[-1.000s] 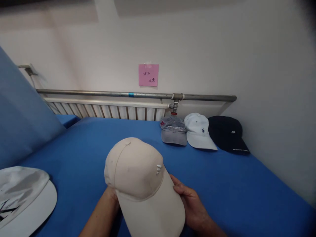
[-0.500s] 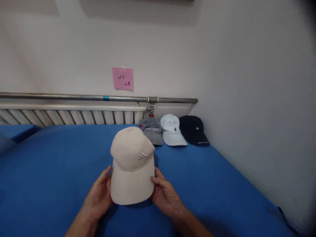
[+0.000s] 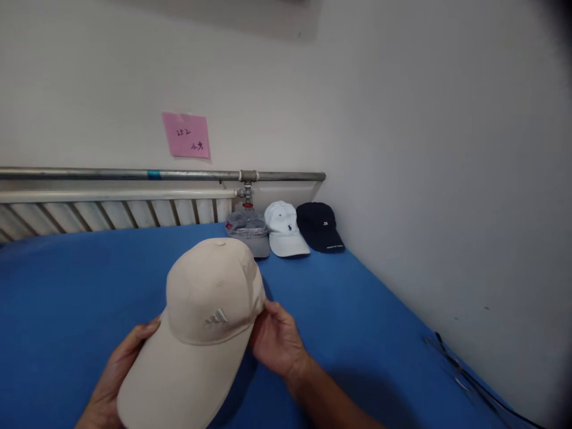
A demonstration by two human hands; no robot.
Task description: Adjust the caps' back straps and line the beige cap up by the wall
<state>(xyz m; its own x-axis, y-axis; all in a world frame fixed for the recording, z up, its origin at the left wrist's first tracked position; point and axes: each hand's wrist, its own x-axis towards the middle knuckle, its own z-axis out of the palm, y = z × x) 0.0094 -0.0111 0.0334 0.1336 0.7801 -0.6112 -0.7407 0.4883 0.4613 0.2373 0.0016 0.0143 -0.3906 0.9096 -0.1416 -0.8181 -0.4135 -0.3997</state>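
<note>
A beige cap (image 3: 210,298) with a small stripe logo is held up over the blue surface, its brim pointing down and to the left. My left hand (image 3: 118,366) grips the brim's left edge, its fingers partly hidden beneath. At the crown's lower right side, my right hand (image 3: 277,338) holds the cap, with its thumb near the edge. Behind it stand a grey cap (image 3: 250,229), a light blue cap (image 3: 286,229) and a black cap (image 3: 319,226), side by side on the blue surface (image 3: 348,316).
A white radiator (image 3: 98,215) and a metal pipe (image 3: 192,175) run along the back wall. Above them hangs a pink note (image 3: 186,136). Dark cables (image 3: 473,381) lie by the right wall.
The beige cap has come closer and lower, turning so its brim points left. My right hand has shifted from the brim to the crown's side. The view has swung right.
</note>
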